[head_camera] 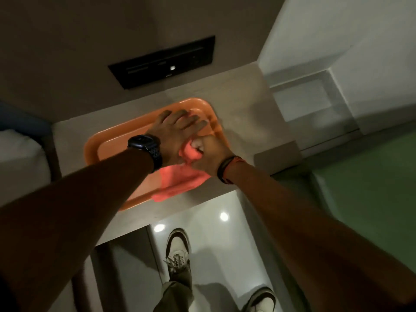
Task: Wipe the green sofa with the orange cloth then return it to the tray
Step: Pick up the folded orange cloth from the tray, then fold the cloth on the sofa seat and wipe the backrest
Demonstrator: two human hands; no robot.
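Single view, head cam, wide-angle, no second view to overlap with. It looks steeply down and forward from above the shelf, near enough that both forearms fill the lower frame. The left hand and right hand sit mid-frame over the tray on that shelf. Shoes and glossy floor show below the shelf's near edge. Green sofa at the right edge. Frame is rolled; edges blur.

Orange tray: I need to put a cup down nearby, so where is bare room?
Free: the tray's left half, and the ledge right of it. Crowded: the right half, where both hands, left hand and right hand, bunch the orange cloth.
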